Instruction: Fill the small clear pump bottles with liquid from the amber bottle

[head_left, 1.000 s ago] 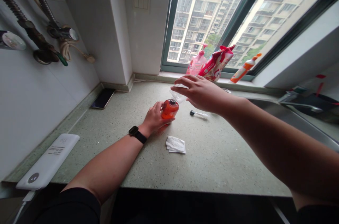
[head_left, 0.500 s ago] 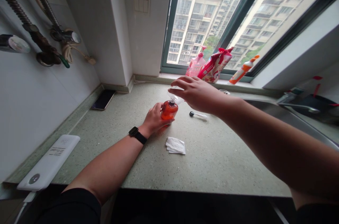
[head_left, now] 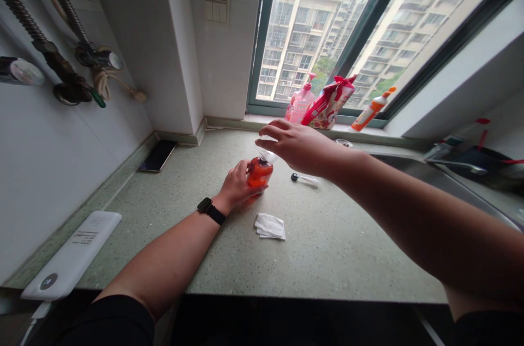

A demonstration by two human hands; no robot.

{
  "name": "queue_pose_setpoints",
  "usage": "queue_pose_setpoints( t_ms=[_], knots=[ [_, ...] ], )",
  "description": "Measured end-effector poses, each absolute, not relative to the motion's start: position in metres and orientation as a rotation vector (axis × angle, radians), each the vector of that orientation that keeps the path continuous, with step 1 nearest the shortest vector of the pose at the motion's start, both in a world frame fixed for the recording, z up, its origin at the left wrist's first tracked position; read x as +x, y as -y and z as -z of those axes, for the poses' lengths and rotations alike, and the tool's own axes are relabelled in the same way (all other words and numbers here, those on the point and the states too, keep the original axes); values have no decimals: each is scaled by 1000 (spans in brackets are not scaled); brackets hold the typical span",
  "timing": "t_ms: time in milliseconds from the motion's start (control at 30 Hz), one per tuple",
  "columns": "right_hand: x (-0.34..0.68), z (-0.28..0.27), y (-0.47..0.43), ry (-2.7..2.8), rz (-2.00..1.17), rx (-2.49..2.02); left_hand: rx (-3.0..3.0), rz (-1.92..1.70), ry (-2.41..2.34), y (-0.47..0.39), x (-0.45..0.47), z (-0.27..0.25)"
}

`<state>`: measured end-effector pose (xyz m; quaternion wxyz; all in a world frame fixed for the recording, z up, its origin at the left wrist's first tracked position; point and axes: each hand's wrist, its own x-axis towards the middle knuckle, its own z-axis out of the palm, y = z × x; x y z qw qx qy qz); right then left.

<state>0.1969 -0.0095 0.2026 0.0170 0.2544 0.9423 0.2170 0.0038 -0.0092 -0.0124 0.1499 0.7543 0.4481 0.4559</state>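
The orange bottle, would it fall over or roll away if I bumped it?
The orange bottle might tip, since it stands up on end, though the left hand around it should help steady it. Its rounded sides could let it roll if it lay down. Its shiny surface may feel slippery.

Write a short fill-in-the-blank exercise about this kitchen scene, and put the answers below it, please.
1. The bottle is gripped by the ____ hand.
2. The watch is ____ in colour.
3. The folded tissue on the counter is ____.
4. Behind the red packet, buildings show through the ____.

Missing words: left; black; white; window.
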Motion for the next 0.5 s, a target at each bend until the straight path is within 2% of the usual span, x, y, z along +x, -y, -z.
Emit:
queue_pose_setpoints(
  t_ms=[500],
  knots=[
    [188, -203, 10, -2904, -763, 725, 2156, -1286, -1326, 9, 3, 11]
  ],
)
